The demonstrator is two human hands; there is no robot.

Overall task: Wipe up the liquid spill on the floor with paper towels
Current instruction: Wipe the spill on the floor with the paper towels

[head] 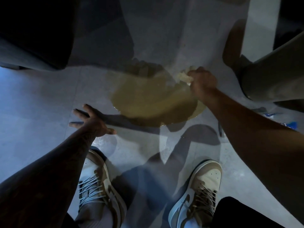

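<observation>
A brownish-yellow liquid spill spreads across the pale grey floor ahead of my feet. My right hand grips a wadded, soaked paper towel at the far right edge of the puddle, pressing it to the floor. My left hand lies flat on the dry floor to the left of the spill, fingers spread and straight, holding nothing.
My two tan and white sneakers stand just behind the puddle. A dark piece of furniture fills the upper left. A grey upholstered piece stands at right. Blue and white packaging lies on the floor at right.
</observation>
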